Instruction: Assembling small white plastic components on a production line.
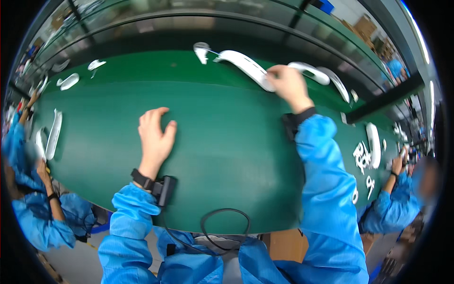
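Observation:
My left hand (155, 137) hovers over the green work surface (213, 156), thumb and fingers spread, holding nothing. Farther out on the right, my right hand (290, 85) pinches a long, curved white plastic shell (246, 66) near its right end. From the shell's left end a thin strand seems to lead to a small white plastic part (202, 52). Just beyond my right hand lies a white oval plastic frame (309, 72), with a slim curved white piece (336, 84) beside it. The right fingertips are partly hidden by the hand itself.
Other white parts lie at the far left (70, 81) and on the right (373, 144). Co-workers in blue sit at the left (42, 208) and right (392, 203). A dark metal post (385, 99) slants in from the right. A black cable (227, 210) loops at the near edge.

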`<action>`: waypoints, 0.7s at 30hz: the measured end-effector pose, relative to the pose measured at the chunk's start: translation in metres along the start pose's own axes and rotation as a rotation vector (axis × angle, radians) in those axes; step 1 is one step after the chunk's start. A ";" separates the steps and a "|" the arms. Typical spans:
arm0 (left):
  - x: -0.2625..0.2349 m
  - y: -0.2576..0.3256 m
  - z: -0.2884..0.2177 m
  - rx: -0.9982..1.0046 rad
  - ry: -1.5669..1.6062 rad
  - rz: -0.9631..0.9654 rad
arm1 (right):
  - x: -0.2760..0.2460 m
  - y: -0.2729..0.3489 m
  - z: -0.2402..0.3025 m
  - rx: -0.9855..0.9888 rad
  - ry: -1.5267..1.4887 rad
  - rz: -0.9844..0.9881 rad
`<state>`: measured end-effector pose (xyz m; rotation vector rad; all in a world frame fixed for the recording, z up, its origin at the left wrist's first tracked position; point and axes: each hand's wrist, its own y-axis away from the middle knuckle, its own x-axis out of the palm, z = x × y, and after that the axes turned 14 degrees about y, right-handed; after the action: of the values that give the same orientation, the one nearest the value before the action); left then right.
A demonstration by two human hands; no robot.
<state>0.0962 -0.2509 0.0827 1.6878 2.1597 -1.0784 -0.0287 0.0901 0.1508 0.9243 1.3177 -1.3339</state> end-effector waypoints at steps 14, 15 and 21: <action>-0.002 -0.006 -0.002 0.069 0.020 -0.005 | -0.071 0.049 -0.044 -0.258 0.057 -0.375; -0.007 -0.006 0.001 0.175 0.069 -0.049 | -0.077 0.077 -0.009 -0.346 -0.002 -0.415; 0.004 0.018 -0.086 0.200 0.367 0.272 | -0.044 0.198 0.080 -0.430 -0.028 0.021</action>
<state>0.1347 -0.1913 0.1347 2.3506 1.9796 -0.9979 0.1825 0.0363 0.1589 0.6169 1.4915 -0.9863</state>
